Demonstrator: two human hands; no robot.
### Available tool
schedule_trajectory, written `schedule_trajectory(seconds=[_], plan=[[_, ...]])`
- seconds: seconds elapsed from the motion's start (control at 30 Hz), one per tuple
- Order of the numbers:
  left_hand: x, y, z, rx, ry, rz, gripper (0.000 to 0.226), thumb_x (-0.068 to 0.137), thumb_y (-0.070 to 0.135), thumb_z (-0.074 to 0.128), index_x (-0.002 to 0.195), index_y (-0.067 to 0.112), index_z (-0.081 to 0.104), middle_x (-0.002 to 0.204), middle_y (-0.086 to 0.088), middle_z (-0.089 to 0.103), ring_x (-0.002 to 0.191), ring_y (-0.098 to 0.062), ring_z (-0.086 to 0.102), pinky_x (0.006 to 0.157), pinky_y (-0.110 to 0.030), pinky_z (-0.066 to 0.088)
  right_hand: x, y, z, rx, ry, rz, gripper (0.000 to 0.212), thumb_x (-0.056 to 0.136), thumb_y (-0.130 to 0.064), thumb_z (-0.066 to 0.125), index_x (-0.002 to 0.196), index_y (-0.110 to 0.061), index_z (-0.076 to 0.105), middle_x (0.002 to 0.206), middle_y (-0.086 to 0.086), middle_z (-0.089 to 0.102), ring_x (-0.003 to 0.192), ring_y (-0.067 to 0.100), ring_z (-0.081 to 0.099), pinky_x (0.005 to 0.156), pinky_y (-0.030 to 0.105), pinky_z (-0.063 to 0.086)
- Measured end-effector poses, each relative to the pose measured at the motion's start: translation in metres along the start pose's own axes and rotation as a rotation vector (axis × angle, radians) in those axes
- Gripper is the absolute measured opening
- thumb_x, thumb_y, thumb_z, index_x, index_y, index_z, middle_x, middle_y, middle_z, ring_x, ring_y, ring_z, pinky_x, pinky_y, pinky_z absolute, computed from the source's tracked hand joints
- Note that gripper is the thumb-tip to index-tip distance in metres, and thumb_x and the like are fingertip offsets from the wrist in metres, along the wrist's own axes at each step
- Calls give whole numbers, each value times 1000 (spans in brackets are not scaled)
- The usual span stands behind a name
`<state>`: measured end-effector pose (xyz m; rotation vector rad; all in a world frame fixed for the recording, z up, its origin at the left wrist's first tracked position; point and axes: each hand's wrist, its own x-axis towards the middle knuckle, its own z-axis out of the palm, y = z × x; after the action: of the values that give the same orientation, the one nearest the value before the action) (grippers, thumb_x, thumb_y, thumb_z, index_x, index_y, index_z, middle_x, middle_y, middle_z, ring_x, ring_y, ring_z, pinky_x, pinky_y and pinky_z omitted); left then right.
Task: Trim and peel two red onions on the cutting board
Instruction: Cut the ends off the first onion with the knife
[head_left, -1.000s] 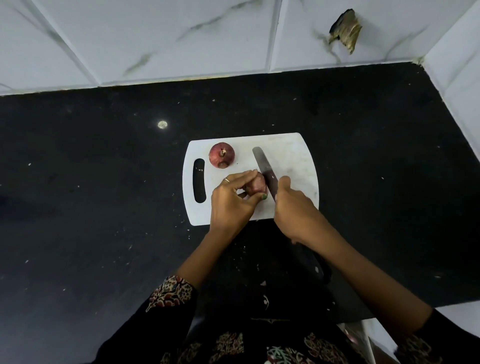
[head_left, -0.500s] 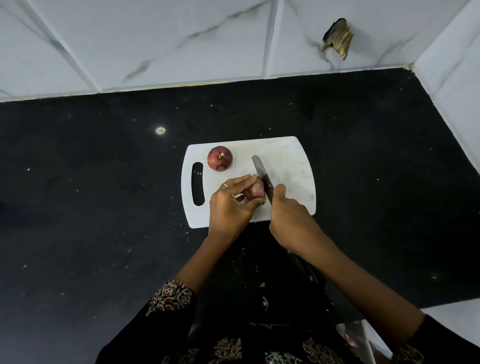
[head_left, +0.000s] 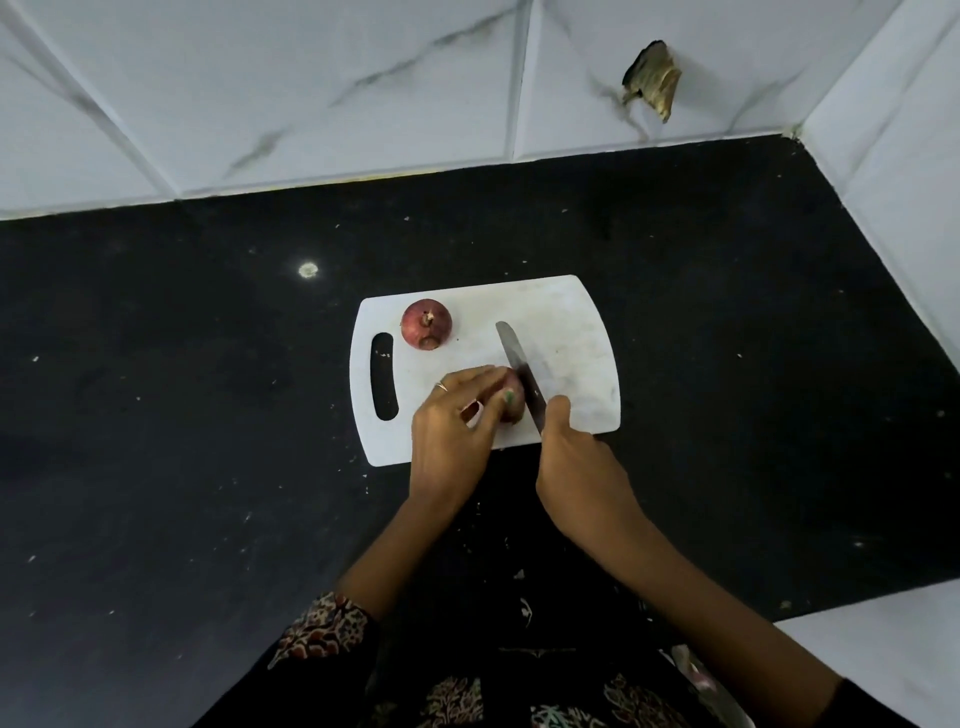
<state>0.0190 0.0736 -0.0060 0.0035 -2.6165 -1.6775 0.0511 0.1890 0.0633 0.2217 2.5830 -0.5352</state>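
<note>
I am looking down on the black table (head_left: 182, 415), which is filling most of the frame, with white marble-look wall tiles (head_left: 311, 78) running along the top edge and up the right side. A white cutting board (head_left: 571, 322) is lying at the centre of the frame, its handle slot toward the left.

I am judging that the first trimming cut is in hand. My left hand (head_left: 452, 431) is curling over the near onion (head_left: 511, 397) at the lower middle of the board, fingers and thumb wrapped round it and pinning it down, so only a sliver of red skin is showing at its right side. My right hand (head_left: 576, 467) is closing round the handle of the knife (head_left: 519, 371), thumb lying along the top, and the blade is slanting up and to the left with its edge touching the onion's right end. The second onion (head_left: 426, 323) is sitting untouched in the upper left part of the board, skin and stem tip on, well apart from the blade.

The next move is calling for a firm downward press through that end while the left fingertips are staying tucked back from the edge (they are sitting very near it). After that I am expecting the other end, then peeling.

As for containers, I am seeing none here; the board is the only carrier, and it is bearing both onions.
</note>
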Motion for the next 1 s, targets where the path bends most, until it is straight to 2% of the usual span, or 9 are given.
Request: schedule_trajectory(seconds=[0.07, 0.13, 0.27, 0.4, 0.53, 0.63, 0.77, 0.9, 1.0], plan=[[12, 2, -9, -47, -82, -172, 41, 85, 18, 73, 125, 16, 64, 108, 5, 66, 93, -6, 66, 83, -16, 54, 0, 1, 2, -5, 11, 0, 30, 94, -4, 34, 121, -12, 24, 102, 14, 60, 80, 26, 47, 68, 37, 34], [24, 5, -16, -54, -240, -318, 40, 83, 24, 75, 120, 12, 68, 99, 2, 70, 89, -18, 69, 81, -32, 59, 0, 2, 3, -13, 7, -1, 34, 94, -4, 35, 125, -13, 23, 100, 13, 60, 80, 24, 48, 67, 37, 36], [41, 10, -24, 31, -356, -282, 25, 81, 23, 77, 103, 12, 75, 89, -1, 74, 79, -13, 67, 82, -34, 56, 9, 5, 1, -24, 5, -33, 38, 95, -6, 37, 129, -13, 21, 90, 8, 60, 74, 20, 54, 64, 36, 41], [35, 13, -20, 49, -290, -165, 39, 72, 15, 84, 109, 13, 72, 94, 8, 69, 84, -2, 64, 75, -4, 47, 11, 11, -4, -42, 22, -94, 37, 93, -1, 37, 126, -10, 23, 67, 0, 44, 58, 16, 47, 52, 31, 34], [11, 9, -6, 62, -150, -101, 51, 70, 9, 85, 117, 14, 68, 107, 6, 65, 93, -3, 61, 74, -4, 49, 1, 11, -1, -8, -8, -72, 30, 95, -5, 37, 121, -13, 24, 67, -2, 39, 62, 18, 45, 57, 33, 34], [3, 7, -1, 23, -105, -111, 52, 72, 7, 83, 121, 12, 66, 111, 3, 65, 92, 0, 59, 73, 2, 42, 2, 8, 0, 30, -19, -60, 30, 93, -5, 39, 119, -12, 24, 67, -1, 39, 61, 17, 43, 50, 29, 29], [4, 5, 1, -13, -92, -116, 55, 71, 5, 83, 123, 13, 65, 113, 2, 65, 91, 4, 60, 80, -5, 49, 11, 6, -8, 64, -72, -45, 34, 93, -2, 40, 122, -11, 24, 69, -1, 40, 59, 14, 44, 47, 26, 29], [-3, 0, 0, 36, -66, -74, 57, 71, 9, 84, 124, 13, 64, 116, 1, 66, 98, -7, 63, 88, -20, 54, 6, 9, -17, 48, -146, -44, 32, 93, -1, 38, 119, -12, 24, 73, 3, 45, 59, 14, 45, 47, 26, 31], [-5, -2, 1, 58, -33, -40, 56, 72, 10, 84, 125, 11, 64, 118, -4, 67, 100, -10, 64, 89, -19, 53, 7, 4, -17, 23, -153, -37, 29, 92, -2, 39, 115, -13, 25, 71, 3, 44, 59, 14, 44, 47, 27, 30]])
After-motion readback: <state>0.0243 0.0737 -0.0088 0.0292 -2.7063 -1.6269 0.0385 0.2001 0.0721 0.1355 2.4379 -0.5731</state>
